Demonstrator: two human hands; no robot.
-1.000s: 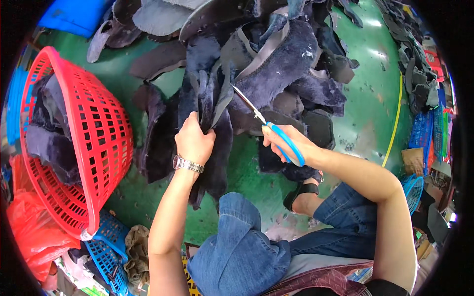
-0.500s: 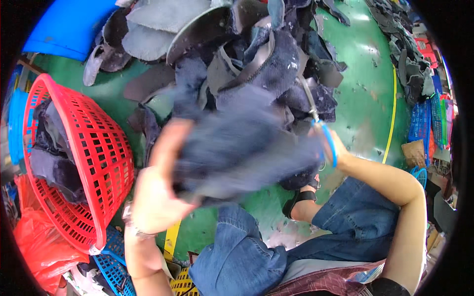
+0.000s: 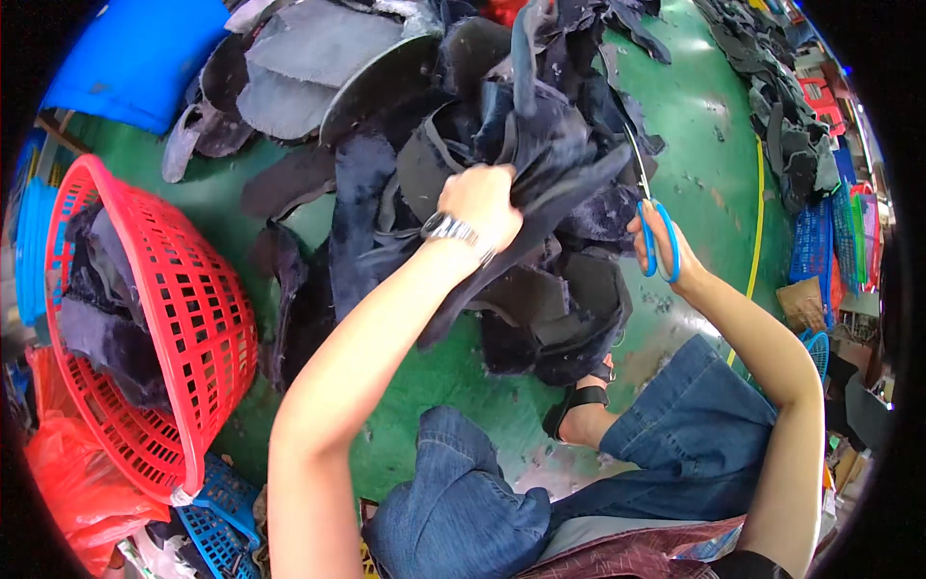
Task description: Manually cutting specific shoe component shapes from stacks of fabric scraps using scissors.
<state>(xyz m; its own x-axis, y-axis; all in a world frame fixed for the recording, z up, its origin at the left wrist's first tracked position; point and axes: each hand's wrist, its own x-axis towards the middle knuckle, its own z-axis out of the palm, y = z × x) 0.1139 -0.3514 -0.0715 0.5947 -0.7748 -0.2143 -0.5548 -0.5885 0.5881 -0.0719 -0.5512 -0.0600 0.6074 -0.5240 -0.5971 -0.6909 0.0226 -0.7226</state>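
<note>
My left hand (image 3: 482, 207), with a watch on its wrist, is closed on a long dark plush fabric piece (image 3: 552, 220) over the middle of the pile. Part of that piece is smeared by motion. To the right, my right hand (image 3: 667, 253) grips scissors (image 3: 660, 241) by their blue handles. The scissor blades point up and away, close to the pile's right edge; whether they are fully closed is hard to tell. Heaped in front of me are several dark and grey fabric pieces (image 3: 323, 48), some curved, some with a fuzzy face.
A red plastic basket (image 3: 207, 318) with dark fabric pieces (image 3: 106, 338) in it stands tilted at the left. Behind it lies a blue barrel (image 3: 145, 63). More scraps (image 3: 796, 135) and coloured crates (image 3: 818, 241) line the right side. A sandalled foot (image 3: 584, 410) rests on the green floor.
My left hand has moved from near the basket up and right to the pile. The dark bundle before me is gone from the near middle. The scissors have shifted slightly right.
</note>
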